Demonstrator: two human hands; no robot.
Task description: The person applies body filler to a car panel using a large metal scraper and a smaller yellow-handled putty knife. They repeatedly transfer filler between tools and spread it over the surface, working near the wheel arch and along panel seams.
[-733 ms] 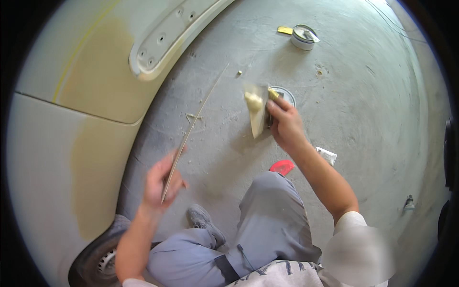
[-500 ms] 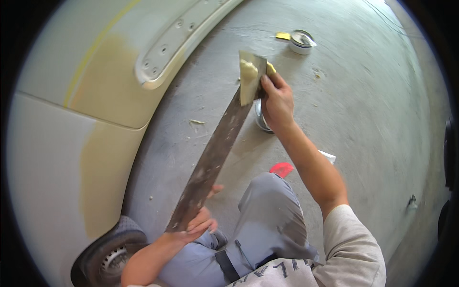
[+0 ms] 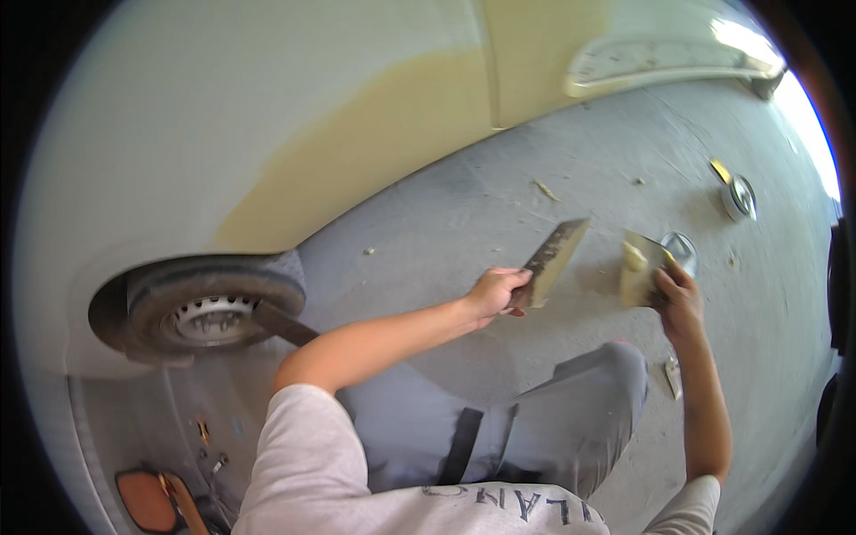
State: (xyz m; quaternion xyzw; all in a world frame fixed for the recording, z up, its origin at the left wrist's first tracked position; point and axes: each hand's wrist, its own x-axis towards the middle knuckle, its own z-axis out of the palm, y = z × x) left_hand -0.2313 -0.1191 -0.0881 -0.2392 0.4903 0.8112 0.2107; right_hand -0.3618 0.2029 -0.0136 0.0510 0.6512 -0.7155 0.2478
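Note:
My left hand (image 3: pixel 497 297) is closed on a long, dark metal spreader blade (image 3: pixel 557 259), whose free end has a pale yellowish edge and points up and right. My right hand (image 3: pixel 679 303) grips a wide putty knife (image 3: pixel 640 290) with a lump of pale yellow filler (image 3: pixel 634 259) on its face. The two blades are a short gap apart, above the floor. A dark strip (image 3: pixel 290 327) shows behind my left forearm, and I cannot tell whether it belongs to the long blade. Left of my hands, the vehicle's pale body panel (image 3: pixel 223 116) bears a broad yellow-beige patch (image 3: pixel 374 134).
A wheel (image 3: pixel 214 312) sits below the panel. One open tin (image 3: pixel 679 250) stands behind my right hand; another tin (image 3: pixel 738 198) with a yellow piece (image 3: pixel 720 171) beside it stands farther off. Filler scraps (image 3: pixel 546 190) dot the grey floor. An orange-faced object (image 3: pixel 147 501) lies at lower left.
My view has swung left toward the wheel. The putty knife has come away from the long blade, and my left hand has moved out in front, nearer the right hand.

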